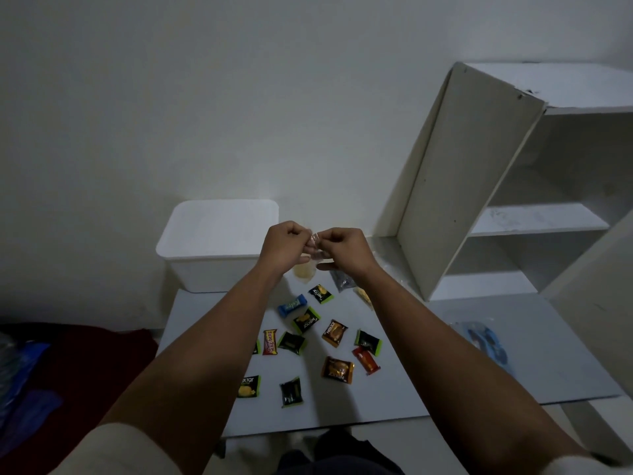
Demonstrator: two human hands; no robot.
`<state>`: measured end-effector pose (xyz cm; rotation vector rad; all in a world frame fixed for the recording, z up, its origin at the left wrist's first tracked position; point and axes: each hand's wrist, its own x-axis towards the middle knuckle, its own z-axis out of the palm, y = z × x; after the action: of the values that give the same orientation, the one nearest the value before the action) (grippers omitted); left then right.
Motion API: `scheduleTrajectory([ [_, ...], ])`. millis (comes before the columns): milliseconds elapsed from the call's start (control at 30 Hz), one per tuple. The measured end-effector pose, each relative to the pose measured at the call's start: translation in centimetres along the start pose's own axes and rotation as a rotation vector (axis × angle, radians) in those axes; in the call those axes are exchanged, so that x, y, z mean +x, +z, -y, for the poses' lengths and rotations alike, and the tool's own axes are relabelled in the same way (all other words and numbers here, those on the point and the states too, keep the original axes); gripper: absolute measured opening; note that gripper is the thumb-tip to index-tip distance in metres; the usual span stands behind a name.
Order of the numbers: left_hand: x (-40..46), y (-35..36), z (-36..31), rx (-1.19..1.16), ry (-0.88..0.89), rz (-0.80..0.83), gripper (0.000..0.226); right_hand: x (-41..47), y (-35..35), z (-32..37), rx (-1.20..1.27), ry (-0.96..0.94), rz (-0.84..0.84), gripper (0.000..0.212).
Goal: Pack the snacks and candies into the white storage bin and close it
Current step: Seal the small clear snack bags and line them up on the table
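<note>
Left hand [286, 246] and right hand [342, 250] together, both pinching a small clear packet [314, 242] above the far table [513, 354] edge. White storage bin [219, 245] far left, lid on. Snack packets [334, 334] lie scattered on the table, nearer.

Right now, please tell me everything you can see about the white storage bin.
The white storage bin is a rectangular box with rounded corners, apparently matte plastic. A flat white lid covers its top, so it is closed and its inside is hidden. It stands upright at the far left edge of the grey board, near the wall, beyond the scattered snack packets. Neither hand touches it; nothing rests on it.
</note>
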<state>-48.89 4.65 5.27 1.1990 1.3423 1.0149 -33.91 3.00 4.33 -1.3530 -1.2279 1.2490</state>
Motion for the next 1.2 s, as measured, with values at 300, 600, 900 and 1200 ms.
scheduleTrajectory([
  [300, 5.5, 1.5, 4.3, 0.125, -0.014, -0.144, 0.057, 4.1, -5.1, -0.8, -0.183, 0.082, 0.086, 0.017],
  [600, 14.0, 3.3, 7.5, 0.077, -0.127, 0.013, 0.007, 13.4, -10.2, -2.1, -0.116, 0.206, 0.168, 0.019],
  [900, 22.4, 6.4, 11.8, 0.101, -0.201, -0.191, 0.014, 22.9, -6.2, -12.6, -0.186, 0.272, 0.089, 0.021],
  [1200, 28.4, 7.6, 16.3, 0.055, -0.453, -0.320, 0.068, 33.3, -3.3, -17.5, -0.193, 0.354, 0.107, 0.017],
])
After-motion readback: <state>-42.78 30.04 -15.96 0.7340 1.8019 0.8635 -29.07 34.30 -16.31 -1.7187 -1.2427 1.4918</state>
